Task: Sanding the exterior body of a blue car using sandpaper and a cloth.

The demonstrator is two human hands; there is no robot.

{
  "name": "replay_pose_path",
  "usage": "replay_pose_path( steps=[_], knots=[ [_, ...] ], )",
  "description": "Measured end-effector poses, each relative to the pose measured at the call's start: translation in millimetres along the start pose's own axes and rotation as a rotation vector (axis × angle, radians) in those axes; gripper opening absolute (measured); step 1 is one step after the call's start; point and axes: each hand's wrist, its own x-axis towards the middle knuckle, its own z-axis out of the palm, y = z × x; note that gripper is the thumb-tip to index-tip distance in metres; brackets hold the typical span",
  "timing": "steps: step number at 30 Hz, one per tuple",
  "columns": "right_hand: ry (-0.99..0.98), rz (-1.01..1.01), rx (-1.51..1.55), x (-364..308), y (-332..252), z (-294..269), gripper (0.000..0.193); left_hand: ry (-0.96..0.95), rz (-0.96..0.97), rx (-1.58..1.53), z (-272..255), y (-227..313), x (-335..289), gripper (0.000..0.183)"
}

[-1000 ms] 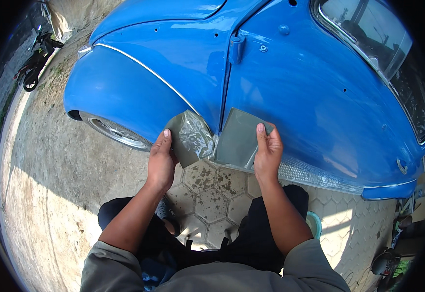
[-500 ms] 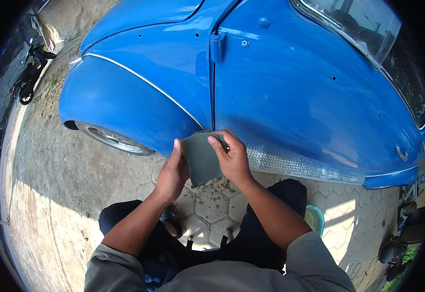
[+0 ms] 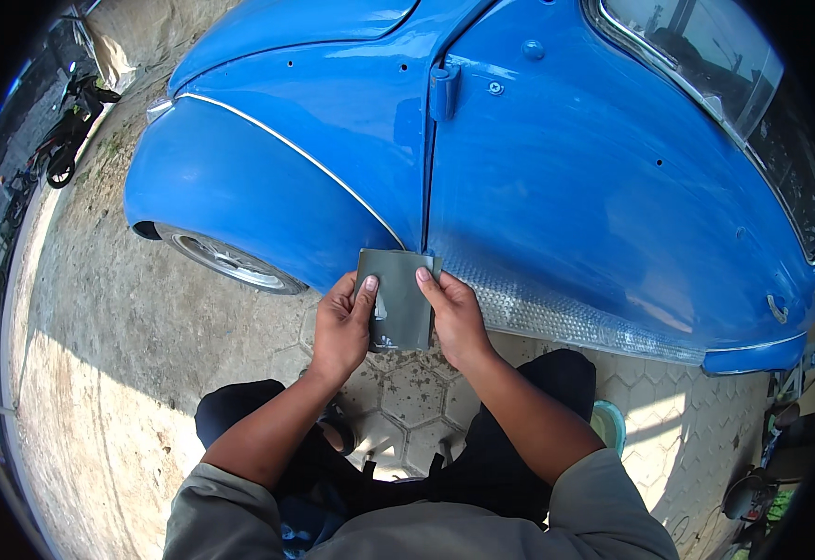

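In front of my body, I hold a dark grey-green sheet of sandpaper (image 3: 402, 301) upright between both hands. It looks folded, and pale print shows on the side facing me. My left hand (image 3: 340, 327) grips its left edge, thumb on the near face. The right edge is pinched by my right hand (image 3: 462, 322), thumb likewise in front; the fingers behind the sheet are mostly hidden. Just beyond stands a blue car, its door (image 3: 566, 187) to the right and its front fender (image 3: 249, 177) to the left. The sheet overlaps the lower end of the seam between them.
A textured silver running board (image 3: 566, 317) runs below the door. The front wheel (image 3: 230, 261) rests on rough concrete. Beside my right knee sits a pale green basin (image 3: 620, 425). Hexagonal paving (image 3: 412, 392) lies between my legs. A dark motorcycle (image 3: 71, 135) stands far left.
The sandpaper has been turned and squared up, so its printed side now faces me. My left thumb has moved onto its face, and my right hand has shifted slightly right and down.
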Motion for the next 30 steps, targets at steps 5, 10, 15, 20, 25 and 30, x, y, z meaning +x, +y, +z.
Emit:
replay_pose_path(
  steps=[5, 10, 15, 20, 25, 30],
  knots=[
    [0.044, 0.185, 0.097, -2, -14, -2, 0.033, 0.051, 0.009, 0.108, -5, -3, 6, 0.032],
    [0.023, 0.258, 0.34, -7, -14, -5, 0.033, -0.01, -0.014, 0.094, -15, -10, 12, 0.03],
    [0.144, 0.147, 0.177, -6, 8, -9, 0.034, 0.185, 0.195, 0.457, -14, -12, 8, 0.033],
    [0.187, 0.02, 0.041, -7, 25, -11, 0.035, -0.171, 0.316, 0.536, -3, -20, -19, 0.073],
    [-0.009, 0.101, -0.212, -22, 43, 1, 0.038, -0.262, 0.141, 0.405, 5, -52, -22, 0.099],
    [-0.136, -0.16, -0.43, -19, 52, 7, 0.041, -0.103, -0.129, 0.1, -4, -66, -14, 0.094]
  ],
)
